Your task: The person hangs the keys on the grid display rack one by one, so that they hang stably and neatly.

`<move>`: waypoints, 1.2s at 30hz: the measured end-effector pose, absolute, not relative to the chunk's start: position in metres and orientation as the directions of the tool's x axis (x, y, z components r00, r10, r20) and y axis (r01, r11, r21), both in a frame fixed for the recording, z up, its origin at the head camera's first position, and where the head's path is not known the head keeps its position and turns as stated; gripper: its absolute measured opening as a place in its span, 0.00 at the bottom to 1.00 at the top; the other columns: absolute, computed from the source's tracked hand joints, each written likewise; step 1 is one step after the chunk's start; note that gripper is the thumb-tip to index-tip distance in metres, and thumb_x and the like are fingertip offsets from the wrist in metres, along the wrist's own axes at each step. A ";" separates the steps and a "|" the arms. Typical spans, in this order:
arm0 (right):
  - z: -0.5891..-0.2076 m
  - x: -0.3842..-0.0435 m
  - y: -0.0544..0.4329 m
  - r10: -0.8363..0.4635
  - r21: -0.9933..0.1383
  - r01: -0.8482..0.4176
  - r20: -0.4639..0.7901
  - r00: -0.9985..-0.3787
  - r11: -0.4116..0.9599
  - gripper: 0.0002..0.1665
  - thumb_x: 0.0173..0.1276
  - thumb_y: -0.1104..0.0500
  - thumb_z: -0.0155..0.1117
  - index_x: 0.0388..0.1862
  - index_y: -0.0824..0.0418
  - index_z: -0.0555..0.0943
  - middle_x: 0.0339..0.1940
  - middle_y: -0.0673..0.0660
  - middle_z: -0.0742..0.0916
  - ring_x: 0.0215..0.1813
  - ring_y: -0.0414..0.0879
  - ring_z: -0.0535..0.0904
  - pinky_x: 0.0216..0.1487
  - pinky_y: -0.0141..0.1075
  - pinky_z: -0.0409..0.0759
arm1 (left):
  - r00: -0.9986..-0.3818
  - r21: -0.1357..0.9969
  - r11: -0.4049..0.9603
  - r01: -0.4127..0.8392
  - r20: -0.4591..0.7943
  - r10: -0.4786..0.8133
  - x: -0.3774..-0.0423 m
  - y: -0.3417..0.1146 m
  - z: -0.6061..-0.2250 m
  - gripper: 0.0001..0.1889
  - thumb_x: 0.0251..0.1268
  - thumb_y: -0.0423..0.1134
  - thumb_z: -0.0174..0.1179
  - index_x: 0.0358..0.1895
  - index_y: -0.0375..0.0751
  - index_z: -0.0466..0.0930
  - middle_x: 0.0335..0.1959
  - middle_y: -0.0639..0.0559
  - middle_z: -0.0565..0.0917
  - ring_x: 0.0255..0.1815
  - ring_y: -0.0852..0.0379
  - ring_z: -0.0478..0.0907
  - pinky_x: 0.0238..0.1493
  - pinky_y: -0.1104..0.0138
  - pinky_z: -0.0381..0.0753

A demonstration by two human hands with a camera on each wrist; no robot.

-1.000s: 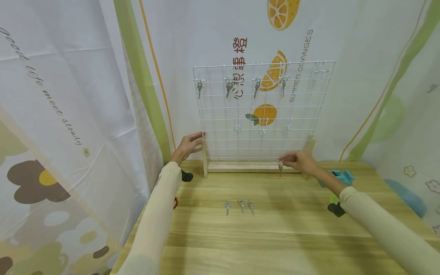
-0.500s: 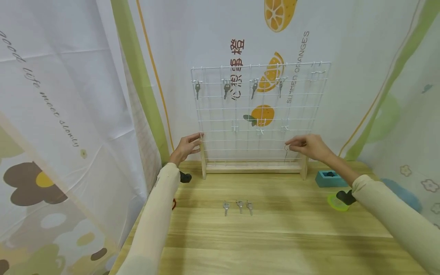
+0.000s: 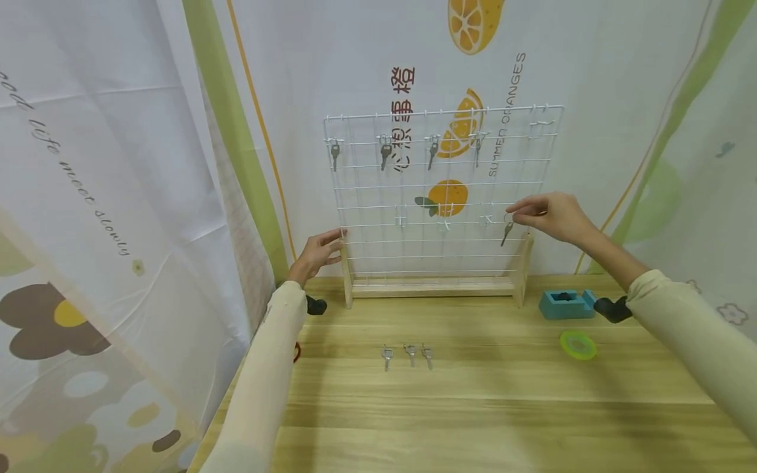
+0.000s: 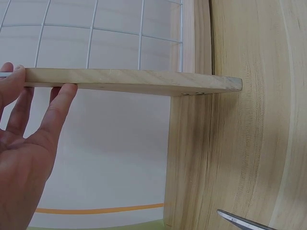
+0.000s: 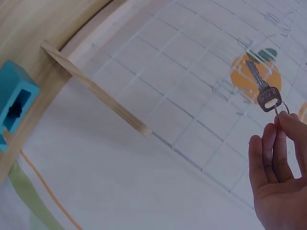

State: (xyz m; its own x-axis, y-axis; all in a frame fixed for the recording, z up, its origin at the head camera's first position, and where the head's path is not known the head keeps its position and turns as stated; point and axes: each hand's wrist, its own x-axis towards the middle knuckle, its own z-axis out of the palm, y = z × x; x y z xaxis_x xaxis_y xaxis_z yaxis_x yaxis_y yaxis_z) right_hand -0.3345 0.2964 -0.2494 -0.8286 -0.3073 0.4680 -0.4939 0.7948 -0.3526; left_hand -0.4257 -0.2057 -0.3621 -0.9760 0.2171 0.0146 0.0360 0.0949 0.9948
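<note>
My right hand pinches the small ring of a key between thumb and fingertips, in front of the grid's right side. In the right wrist view the key points away from the fingers. A white wire grid rack stands in a wooden base. My left hand holds the rack's left edge at the top of its wooden post, thumb on one side and fingers on the other. Several keys hang from hooks on the upper row. Lower hooks and the top right hook bear no key.
Three keys with rings lie on the wooden table. To the right are a teal tape dispenser-like block and a yellow-green disc. Something red shows beside the left sleeve. A printed curtain hangs behind the rack.
My right hand has lifted the key from near the rack's base, up and to the right. The left hand has stayed on the rack's left edge. The head view has shifted slightly.
</note>
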 end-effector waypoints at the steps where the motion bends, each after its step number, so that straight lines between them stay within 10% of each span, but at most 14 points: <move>1: -0.245 -0.335 0.298 -0.299 -0.354 -0.488 0.471 -0.830 0.798 0.12 0.72 0.60 0.73 0.52 0.61 0.90 0.39 0.62 0.92 0.36 0.39 0.88 0.22 0.27 0.71 | -0.976 0.995 0.096 0.035 0.014 0.219 -0.425 -0.206 -0.362 0.25 0.82 0.32 0.53 0.78 0.44 0.68 0.83 0.46 0.59 0.82 0.45 0.58 0.72 0.52 0.76; 6: -0.224 -0.333 0.305 -0.260 -0.359 -0.467 0.495 -0.829 0.808 0.13 0.72 0.58 0.73 0.52 0.61 0.90 0.40 0.63 0.92 0.32 0.15 0.75 0.22 0.27 0.71 | -0.976 0.993 0.106 0.044 0.020 0.216 -0.424 -0.207 -0.364 0.25 0.83 0.32 0.53 0.79 0.43 0.68 0.83 0.46 0.58 0.82 0.45 0.58 0.71 0.53 0.77; 19: -0.183 -0.328 0.311 -0.178 -0.379 -0.426 0.539 -0.823 0.822 0.17 0.73 0.55 0.72 0.55 0.63 0.89 0.39 0.61 0.93 0.32 0.13 0.74 0.29 0.16 0.73 | -0.971 0.991 0.114 0.076 0.048 0.233 -0.424 -0.209 -0.365 0.25 0.83 0.32 0.52 0.79 0.41 0.67 0.83 0.45 0.59 0.82 0.44 0.58 0.72 0.51 0.76; 28: -0.165 -0.328 0.312 -0.100 -0.413 -0.442 0.631 -0.770 0.796 0.17 0.73 0.56 0.72 0.55 0.65 0.89 0.26 0.19 0.82 0.31 0.12 0.75 0.29 0.13 0.72 | -0.971 0.991 0.112 0.072 0.044 0.235 -0.425 -0.209 -0.366 0.26 0.83 0.32 0.52 0.79 0.42 0.66 0.83 0.45 0.58 0.81 0.44 0.59 0.71 0.52 0.76; 36: -0.148 -0.333 0.316 0.002 -0.484 -0.435 0.671 -0.742 0.759 0.16 0.72 0.55 0.73 0.55 0.60 0.90 0.27 0.15 0.79 0.31 0.13 0.76 0.30 0.15 0.71 | -0.971 0.992 0.101 0.072 0.046 0.234 -0.427 -0.207 -0.366 0.26 0.83 0.31 0.52 0.79 0.41 0.67 0.83 0.45 0.60 0.81 0.44 0.60 0.71 0.52 0.77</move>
State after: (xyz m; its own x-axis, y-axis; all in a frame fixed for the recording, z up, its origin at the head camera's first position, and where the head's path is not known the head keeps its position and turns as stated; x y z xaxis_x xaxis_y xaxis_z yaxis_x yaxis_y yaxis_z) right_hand -0.3329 0.3164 -0.1479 -0.7418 0.0020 0.6706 -0.4354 0.7591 -0.4839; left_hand -0.4273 -0.2073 -0.3663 -0.9711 0.2342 0.0464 0.0718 0.1008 0.9923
